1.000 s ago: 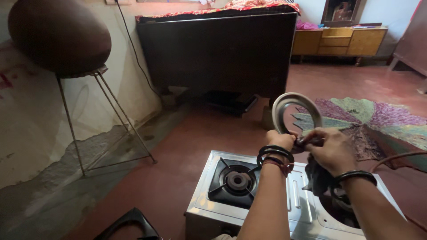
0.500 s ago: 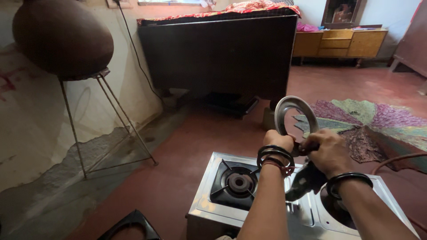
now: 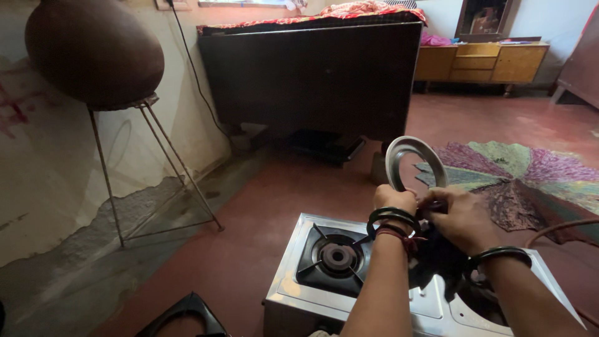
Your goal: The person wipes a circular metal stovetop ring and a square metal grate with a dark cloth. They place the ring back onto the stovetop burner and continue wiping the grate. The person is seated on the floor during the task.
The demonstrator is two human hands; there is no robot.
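My left hand [image 3: 393, 200] grips the lower rim of a flat silver metal ring [image 3: 402, 151], held upright above a steel two-burner gas stove [image 3: 293, 274]. My right hand [image 3: 458, 217] presses a dark cloth [image 3: 437, 256] against the ring's lower edge; the cloth hangs down over the stove's middle. Both wrists wear dark bangles. The left burner [image 3: 337, 254] sits with its black pan support in place. The right burner opening [image 3: 483, 293] is mostly hidden behind my right forearm.
A black pan support [image 3: 187, 315] lies on the red floor at the lower left. A large brown clay pot [image 3: 93, 50] rests on a thin metal stand [image 3: 156, 168] by the wall. A dark bed frame [image 3: 312, 75], patchwork rug [image 3: 530, 175] and wooden drawers [image 3: 486, 62] lie beyond.
The dark cloth, hanging lower beside the ring before, is now bunched under my right hand at the ring's base. Both hands have dropped slightly toward the stove.
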